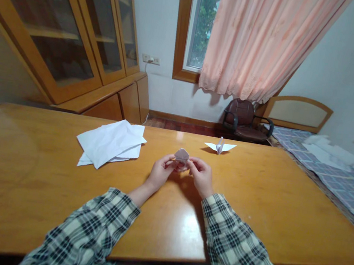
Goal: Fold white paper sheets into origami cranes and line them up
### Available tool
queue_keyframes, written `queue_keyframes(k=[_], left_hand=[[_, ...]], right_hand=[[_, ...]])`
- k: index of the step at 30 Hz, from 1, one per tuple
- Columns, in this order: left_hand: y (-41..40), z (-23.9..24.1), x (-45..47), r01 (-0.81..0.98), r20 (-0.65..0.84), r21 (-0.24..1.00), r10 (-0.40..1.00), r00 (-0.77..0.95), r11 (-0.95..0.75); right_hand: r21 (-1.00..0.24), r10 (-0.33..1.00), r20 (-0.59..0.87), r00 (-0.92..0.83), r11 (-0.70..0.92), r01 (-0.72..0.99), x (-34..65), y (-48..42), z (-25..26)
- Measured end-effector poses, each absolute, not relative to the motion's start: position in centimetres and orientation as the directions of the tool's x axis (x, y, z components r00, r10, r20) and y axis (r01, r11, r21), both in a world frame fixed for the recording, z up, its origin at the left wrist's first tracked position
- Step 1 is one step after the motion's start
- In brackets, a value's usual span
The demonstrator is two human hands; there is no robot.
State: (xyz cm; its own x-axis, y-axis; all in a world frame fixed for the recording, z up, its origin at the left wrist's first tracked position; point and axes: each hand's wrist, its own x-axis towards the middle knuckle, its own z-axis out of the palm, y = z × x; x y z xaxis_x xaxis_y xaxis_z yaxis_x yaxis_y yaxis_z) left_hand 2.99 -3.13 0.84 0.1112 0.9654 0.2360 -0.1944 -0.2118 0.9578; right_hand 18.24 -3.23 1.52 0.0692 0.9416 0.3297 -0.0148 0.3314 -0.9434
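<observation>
I am pinching a small folded paper [181, 156] between both hands, my left hand [160, 172] gripping its left edge and my right hand [202, 174] gripping its right edge, both equally close. It is hovering just nearer me than the white paper crane [220, 146], its rounded tip pointing up.

The table [254, 198] is varnished wood, smooth and glossy with bright glare. Over its middle, the left hand [160, 172] and right hand [202, 175] pinch a folded piece [182, 155] of matt, pale paper; the loose sheets [111, 142] and folded bird [219, 146] farther across the table are matt white paper. Sleeves [95, 227] at its near edge are soft checked cloth.
</observation>
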Motion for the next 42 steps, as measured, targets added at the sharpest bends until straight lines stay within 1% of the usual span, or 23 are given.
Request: queue_keyframes(k=[3, 5, 10, 14, 20, 25, 27, 34, 37, 42], left_hand=[[-3.1, 0.7, 2.8, -0.242, 0.269, 0.940, 0.959, 0.086, -0.241], [-2.8, 0.4, 2.6, -0.262, 0.255, 0.936, 0.966, 0.050, -0.234], [-2.3, 0.1, 2.4, -0.306, 0.111, 0.947, 0.994, 0.012, -0.102], [-2.4, 0.3, 2.6, -0.298, 0.063, 0.953, 0.997, 0.033, -0.051], [-2.4, 0.3, 2.6, -0.334, 0.029, 0.943, 0.995, 0.091, 0.003], [-1.7, -0.6, 2.6, -0.360, -0.087, 0.923, 0.985, 0.146, 0.135], [-1.6, -0.9, 2.6, -0.354, -0.109, 0.920, 0.977, 0.182, 0.169], [-1.7, -0.6, 2.6, -0.395, -0.152, 0.893, 0.971, 0.185, 0.216], [-1.8, -0.2, 2.7, -0.390, -0.162, 0.890, 0.963, 0.214, 0.236], [-2.0, 0.1, 2.8, -0.388, -0.177, 0.891, 0.967, 0.182, 0.236]], right_hand=[[-0.941, 0.942, 0.334, 0.020, 0.334, -0.052, 18.1, -3.4, 1.7], [-0.938, 0.939, 0.343, -0.023, 0.342, -0.047, 18.0, -3.4, 1.7], [-0.906, 0.917, 0.385, -0.106, 0.397, 0.148, 18.2, -3.4, 1.6], [-0.885, 0.909, 0.386, -0.157, 0.413, 0.215, 18.3, -3.4, 1.4], [-0.870, 0.913, 0.376, -0.156, 0.406, 0.279, 18.3, -3.3, 1.5], [-0.855, 0.914, 0.372, -0.164, 0.406, 0.323, 18.7, -3.1, 1.5], [-0.853, 0.912, 0.374, -0.167, 0.409, 0.323, 18.9, -3.0, 1.3], [-0.836, 0.897, 0.402, -0.183, 0.442, 0.325, 19.0, -2.9, 1.0], [-0.805, 0.877, 0.439, -0.195, 0.481, 0.348, 19.1, -2.8, 1.0], [-0.746, 0.847, 0.491, -0.203, 0.529, 0.405, 19.4, -2.7, 0.9]])
